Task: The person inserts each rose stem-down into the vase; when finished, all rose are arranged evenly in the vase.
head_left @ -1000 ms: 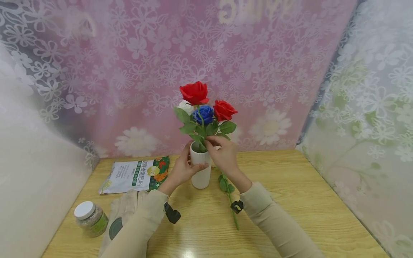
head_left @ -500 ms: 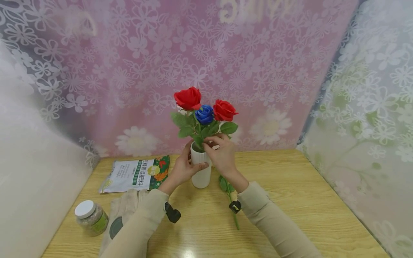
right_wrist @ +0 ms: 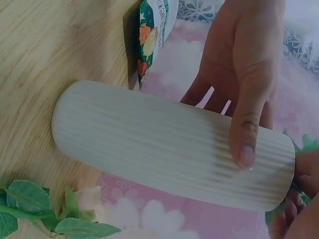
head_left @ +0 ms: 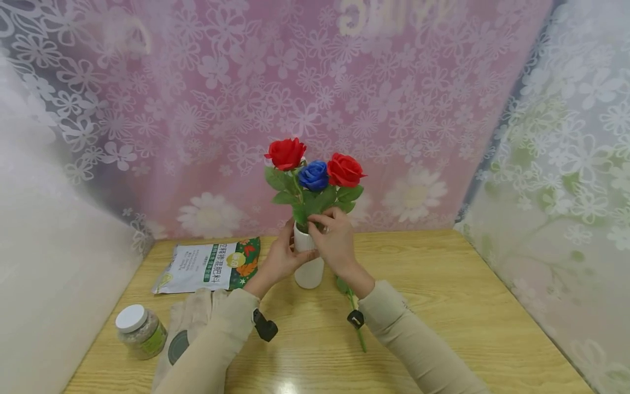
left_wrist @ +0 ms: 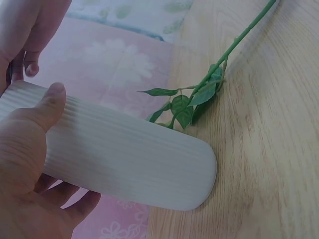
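Note:
A white ribbed vase (head_left: 309, 274) stands upright on the table. My left hand (head_left: 281, 258) grips its upper part, with the thumb across the front in the left wrist view. My right hand (head_left: 337, 241) is at the vase's mouth, where thumb and fingers pinch the stem of the left red rose (head_left: 285, 153); the fingertips partly hide the stem. A blue rose (head_left: 314, 175) and a second red rose (head_left: 345, 169) rise beside it, over green leaves (head_left: 283, 197). Behind the left red rose, a white bloom is almost wholly hidden.
Another flower stem (left_wrist: 234, 45) with leaves lies right of the vase, with a pale bloom (right_wrist: 87, 199) near it. At left are a fertilizer bag (head_left: 197, 268), a lidded jar (head_left: 143, 334) and beige gloves (head_left: 194, 314). A pink floral curtain (head_left: 221, 109) hangs behind.
The left red rose has come down and shifted left, now in front of the white bloom. My right hand has moved slightly lower, while my left hand keeps its grip on the vase.

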A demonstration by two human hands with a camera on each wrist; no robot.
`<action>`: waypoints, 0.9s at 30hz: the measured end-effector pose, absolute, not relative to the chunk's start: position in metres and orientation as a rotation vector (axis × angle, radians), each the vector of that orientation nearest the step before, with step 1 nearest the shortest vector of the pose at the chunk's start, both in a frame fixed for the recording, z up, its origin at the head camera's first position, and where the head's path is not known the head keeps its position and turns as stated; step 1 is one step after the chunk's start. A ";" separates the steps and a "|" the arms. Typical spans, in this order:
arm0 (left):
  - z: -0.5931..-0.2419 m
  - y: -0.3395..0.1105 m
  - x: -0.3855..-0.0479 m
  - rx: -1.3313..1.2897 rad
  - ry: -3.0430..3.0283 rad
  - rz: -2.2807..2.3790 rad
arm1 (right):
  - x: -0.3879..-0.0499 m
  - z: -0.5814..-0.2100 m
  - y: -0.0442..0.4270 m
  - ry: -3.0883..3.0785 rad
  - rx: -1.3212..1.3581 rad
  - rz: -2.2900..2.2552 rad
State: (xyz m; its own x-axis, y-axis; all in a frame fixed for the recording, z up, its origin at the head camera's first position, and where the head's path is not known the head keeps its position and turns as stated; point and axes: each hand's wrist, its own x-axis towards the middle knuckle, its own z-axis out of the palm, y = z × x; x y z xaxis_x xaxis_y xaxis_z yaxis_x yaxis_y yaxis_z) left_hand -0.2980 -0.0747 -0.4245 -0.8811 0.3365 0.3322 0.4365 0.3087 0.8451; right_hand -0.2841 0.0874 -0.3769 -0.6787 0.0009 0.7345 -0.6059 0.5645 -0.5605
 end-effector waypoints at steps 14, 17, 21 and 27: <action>-0.427 -0.075 -0.301 -0.741 -2.461 -1.639 | -0.279 -0.387 0.100 -2.085 0.586 1.067; -0.426 -0.075 -0.300 -0.727 -2.471 -1.630 | -0.276 -0.390 0.106 -2.068 0.606 1.147; -0.425 -0.074 -0.299 -0.713 -2.479 -1.617 | -0.272 -0.393 0.119 -2.046 0.610 1.216; -0.426 -0.074 -0.301 -0.705 -2.480 -1.637 | -0.270 -0.400 0.143 -2.032 0.594 1.247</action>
